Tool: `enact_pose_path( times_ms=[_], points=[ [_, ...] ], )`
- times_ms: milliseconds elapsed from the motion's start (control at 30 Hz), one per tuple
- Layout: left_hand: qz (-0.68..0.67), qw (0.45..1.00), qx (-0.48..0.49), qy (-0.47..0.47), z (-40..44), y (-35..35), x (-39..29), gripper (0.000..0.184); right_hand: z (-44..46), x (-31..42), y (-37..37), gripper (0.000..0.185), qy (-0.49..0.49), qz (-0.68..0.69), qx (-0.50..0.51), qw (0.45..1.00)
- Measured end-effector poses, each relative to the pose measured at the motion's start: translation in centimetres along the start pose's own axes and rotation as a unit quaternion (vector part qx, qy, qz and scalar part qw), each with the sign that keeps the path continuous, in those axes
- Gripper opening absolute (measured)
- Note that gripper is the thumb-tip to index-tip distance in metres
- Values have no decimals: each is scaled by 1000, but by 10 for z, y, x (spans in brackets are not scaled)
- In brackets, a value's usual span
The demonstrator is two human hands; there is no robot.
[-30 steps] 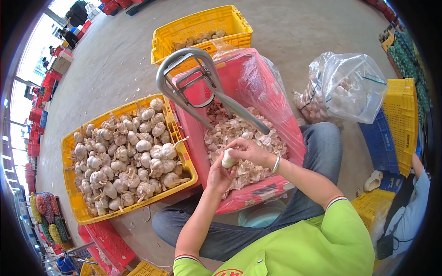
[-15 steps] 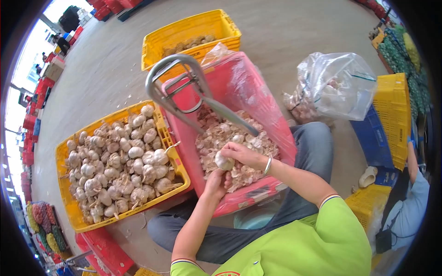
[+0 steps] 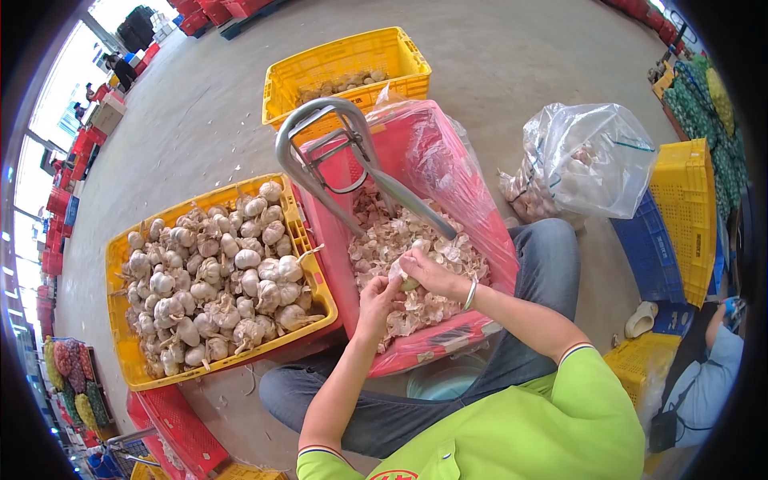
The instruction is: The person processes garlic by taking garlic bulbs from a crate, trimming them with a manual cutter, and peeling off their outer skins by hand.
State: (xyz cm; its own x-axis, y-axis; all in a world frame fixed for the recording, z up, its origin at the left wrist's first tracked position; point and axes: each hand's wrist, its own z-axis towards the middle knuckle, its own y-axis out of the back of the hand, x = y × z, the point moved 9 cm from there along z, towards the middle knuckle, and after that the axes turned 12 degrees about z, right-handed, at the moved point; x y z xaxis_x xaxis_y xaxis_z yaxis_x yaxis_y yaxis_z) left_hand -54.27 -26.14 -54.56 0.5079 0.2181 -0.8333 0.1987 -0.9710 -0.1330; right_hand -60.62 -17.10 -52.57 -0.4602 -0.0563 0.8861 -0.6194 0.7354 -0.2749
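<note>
A garlic bulb (image 3: 410,283) is held between my two hands, mostly covered by the fingers. My left hand (image 3: 379,301) is closed around its lower left side. On the right side, the curled fingers of my right hand (image 3: 432,274) press against it, and a pale bit of skin shows between the hands. Both hands hover over a red crate (image 3: 494,232) lined with clear plastic, where loose garlic skins (image 3: 460,258) lie heaped. A grey metal frame with a curved handle (image 3: 286,152) rests across that crate.
Left of me stands a yellow crate (image 3: 114,300) full of whole garlic bulbs (image 3: 248,258). Another yellow crate (image 3: 414,84) stands beyond. Right are a clear plastic bag (image 3: 600,168), stacked yellow and blue crates (image 3: 650,248), and a person's blue sleeve (image 3: 712,384).
The garlic bulb has turned and sunk between my hands, so less of it shows. My right hand has shifted slightly right and down. The whole view has moved a little.
</note>
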Motion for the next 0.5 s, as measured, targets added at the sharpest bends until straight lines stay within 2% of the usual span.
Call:
enact_pose_path(
  times_ms=[100, 200, 300, 400, 500],
  points=[
    [42, 999, -17, -13, -1, 3, -3, 19, 4, -5, 3, 48, 52, -47, -17, 997],
    [143, 986, -47, -67, 2, 12, -10, 16, 4, -12, 7, 44, 43, -92, -55, 993],
    [140, 986, -53, -74, 2, 14, -23, 13, 2, -13, 8, 44, -3, -112, -70, 991],
    [131, 983, -79, -104, 1, 23, -39, 13, 0, -12, 11, 39, -99, 41, -61, 992],
    [63, 992, -63, -90, 4, 30, -36, 11, 4, -20, 18, 32, -93, 107, -88, 986]
  ],
)
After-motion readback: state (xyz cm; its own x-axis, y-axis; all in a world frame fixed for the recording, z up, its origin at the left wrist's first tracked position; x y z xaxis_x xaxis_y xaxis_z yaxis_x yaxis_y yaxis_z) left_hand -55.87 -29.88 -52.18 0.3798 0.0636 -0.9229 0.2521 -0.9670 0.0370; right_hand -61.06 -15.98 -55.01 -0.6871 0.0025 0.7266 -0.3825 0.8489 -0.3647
